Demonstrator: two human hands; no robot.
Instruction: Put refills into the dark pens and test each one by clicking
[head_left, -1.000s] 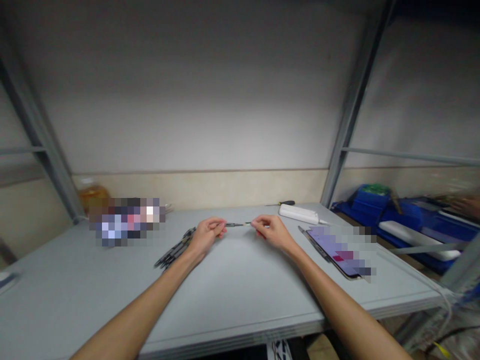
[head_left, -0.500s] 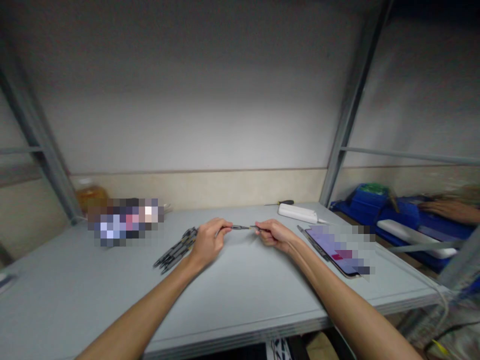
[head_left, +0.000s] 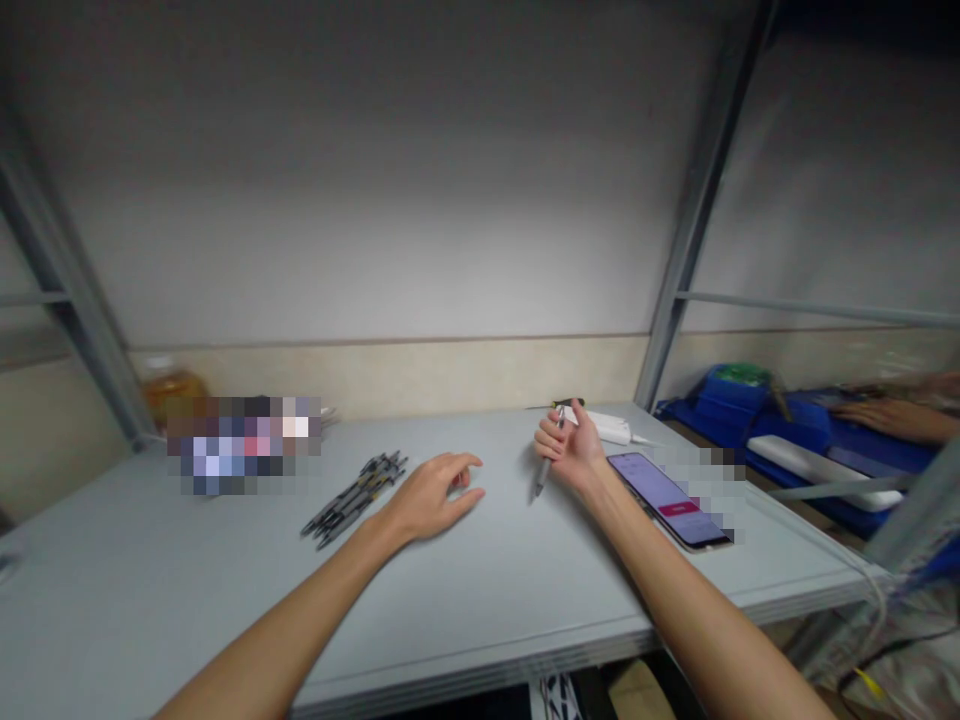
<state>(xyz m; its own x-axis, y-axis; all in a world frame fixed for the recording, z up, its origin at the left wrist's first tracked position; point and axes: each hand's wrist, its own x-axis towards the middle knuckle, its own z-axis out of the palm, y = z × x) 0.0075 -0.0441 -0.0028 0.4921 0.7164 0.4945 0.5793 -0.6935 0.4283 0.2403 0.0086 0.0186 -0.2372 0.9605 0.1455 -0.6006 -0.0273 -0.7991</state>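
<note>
My right hand (head_left: 570, 448) is turned palm up with its fingers curled round a grey pen (head_left: 541, 478), whose tip points down toward the table. Over the middle of the table, my left hand (head_left: 442, 492) is empty, thumb and fingers apart. Just left of it lies a loose bundle of several grey and black pens (head_left: 352, 498). A phone (head_left: 671, 500) with a lit screen lies to the right of my right forearm, with a dark slim object partly hidden along its left edge.
Behind my right hand are a white power strip (head_left: 611, 428) and a screwdriver (head_left: 574, 403). A blurred-out item (head_left: 247, 445) and a bottle of amber liquid (head_left: 172, 385) stand at the back left. Past the right post, another person's hand (head_left: 892, 418) rests near blue bins (head_left: 739, 405).
My hands have moved apart. The left has let go of the pen and opened; the right has swung up and back, palm turned upward, with the pen now slanting downward.
</note>
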